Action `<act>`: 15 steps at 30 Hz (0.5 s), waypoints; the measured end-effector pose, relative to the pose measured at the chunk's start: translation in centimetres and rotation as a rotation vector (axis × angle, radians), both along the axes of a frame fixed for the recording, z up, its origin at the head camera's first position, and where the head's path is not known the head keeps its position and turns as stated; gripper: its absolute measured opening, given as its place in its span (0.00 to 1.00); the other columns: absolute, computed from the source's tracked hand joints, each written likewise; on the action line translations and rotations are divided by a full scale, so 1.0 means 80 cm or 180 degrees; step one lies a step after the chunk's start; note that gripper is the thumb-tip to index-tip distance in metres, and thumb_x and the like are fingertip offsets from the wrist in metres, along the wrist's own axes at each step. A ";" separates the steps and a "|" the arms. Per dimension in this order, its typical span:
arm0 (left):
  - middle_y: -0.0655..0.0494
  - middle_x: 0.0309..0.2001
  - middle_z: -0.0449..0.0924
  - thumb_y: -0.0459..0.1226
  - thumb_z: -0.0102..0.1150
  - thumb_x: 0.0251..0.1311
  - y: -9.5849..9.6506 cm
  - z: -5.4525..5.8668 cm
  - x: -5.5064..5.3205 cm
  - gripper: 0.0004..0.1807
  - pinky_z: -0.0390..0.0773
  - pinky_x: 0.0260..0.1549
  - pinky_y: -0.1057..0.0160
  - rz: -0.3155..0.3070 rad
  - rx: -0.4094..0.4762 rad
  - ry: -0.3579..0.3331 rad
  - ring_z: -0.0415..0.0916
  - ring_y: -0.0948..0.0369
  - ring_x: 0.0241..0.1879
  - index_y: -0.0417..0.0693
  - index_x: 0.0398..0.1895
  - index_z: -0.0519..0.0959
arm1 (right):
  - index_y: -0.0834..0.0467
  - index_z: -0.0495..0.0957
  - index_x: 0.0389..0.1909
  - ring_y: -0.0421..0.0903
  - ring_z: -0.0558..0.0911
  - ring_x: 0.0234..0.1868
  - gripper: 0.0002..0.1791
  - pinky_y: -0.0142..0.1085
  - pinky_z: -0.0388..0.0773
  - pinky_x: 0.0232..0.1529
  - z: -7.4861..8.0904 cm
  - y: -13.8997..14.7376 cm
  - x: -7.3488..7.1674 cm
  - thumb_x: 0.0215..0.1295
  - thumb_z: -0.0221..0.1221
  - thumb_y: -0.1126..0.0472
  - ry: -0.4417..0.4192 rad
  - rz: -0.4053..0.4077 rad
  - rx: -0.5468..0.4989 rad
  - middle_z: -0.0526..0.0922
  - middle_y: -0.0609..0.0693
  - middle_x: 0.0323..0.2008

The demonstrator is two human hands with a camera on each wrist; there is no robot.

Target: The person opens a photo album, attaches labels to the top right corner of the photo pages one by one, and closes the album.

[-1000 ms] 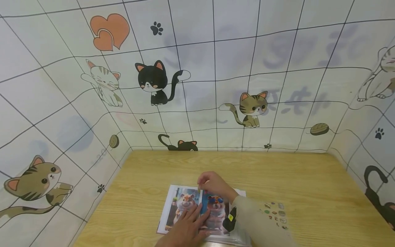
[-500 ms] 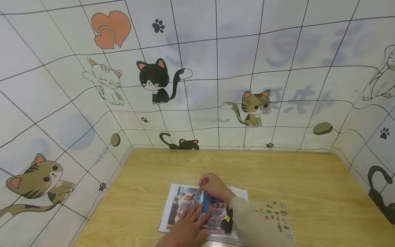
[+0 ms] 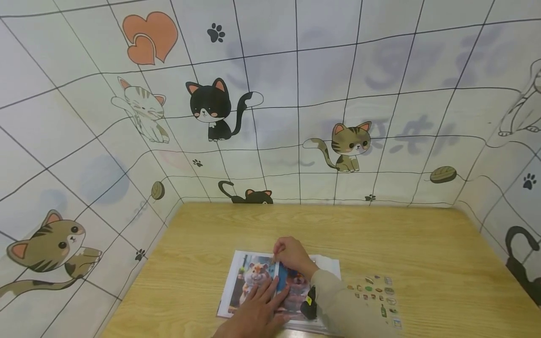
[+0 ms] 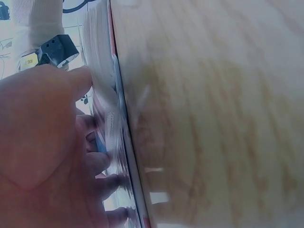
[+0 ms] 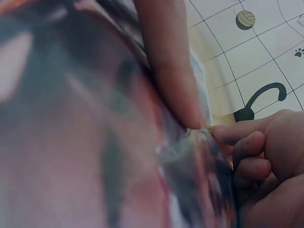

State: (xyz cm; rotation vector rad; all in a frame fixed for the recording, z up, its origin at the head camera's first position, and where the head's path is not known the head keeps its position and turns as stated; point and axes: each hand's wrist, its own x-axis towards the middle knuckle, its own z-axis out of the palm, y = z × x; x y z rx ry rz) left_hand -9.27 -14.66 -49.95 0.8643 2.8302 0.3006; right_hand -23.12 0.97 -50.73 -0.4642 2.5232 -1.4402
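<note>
An open photo album [image 3: 230, 277] lies on the table, with a hamster picture [image 3: 255, 274] on the left page and another hamster picture [image 3: 297, 293], partly covered by hands and sleeve, on the right. My left hand [image 3: 255, 310] rests with spread fingers across the lower middle of both pages. Its fingers [image 4: 102, 161] lie over the page edges in the left wrist view. At the top of the album, near the fold, my right hand [image 3: 292, 256] pinches a tiny yellow sticker [image 5: 209, 128] between thumb and index finger; most of it is hidden.
A clear sheet of small food stickers [image 3: 379, 296] lies right of the album, partly under the right sleeve [image 3: 344, 300]. Behind the wooden table [image 3: 321, 223] and at both sides stand cloth walls [image 3: 276, 126] printed with cats.
The right forearm has shifted slightly left, uncovering more of the sticker sheet. Both hands stay at nearly the same spots on the album.
</note>
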 end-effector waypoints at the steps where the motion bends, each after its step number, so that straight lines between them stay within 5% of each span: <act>1: 0.44 0.76 0.55 0.62 0.34 0.73 0.000 0.000 0.000 0.36 0.63 0.66 0.39 0.0006 0.0010 -0.0014 0.54 0.45 0.75 0.57 0.77 0.58 | 0.59 0.79 0.27 0.39 0.72 0.19 0.06 0.31 0.68 0.20 -0.002 0.000 -0.001 0.51 0.66 0.70 0.0005 -0.0003 0.0007 0.78 0.44 0.20; 15: 0.44 0.77 0.54 0.63 0.35 0.72 0.001 -0.001 -0.001 0.36 0.62 0.66 0.38 0.0065 0.0019 -0.0132 0.53 0.45 0.75 0.58 0.77 0.58 | 0.58 0.77 0.26 0.41 0.74 0.23 0.12 0.33 0.70 0.25 0.000 -0.004 0.001 0.43 0.70 0.71 0.0134 0.0126 0.0228 0.79 0.44 0.22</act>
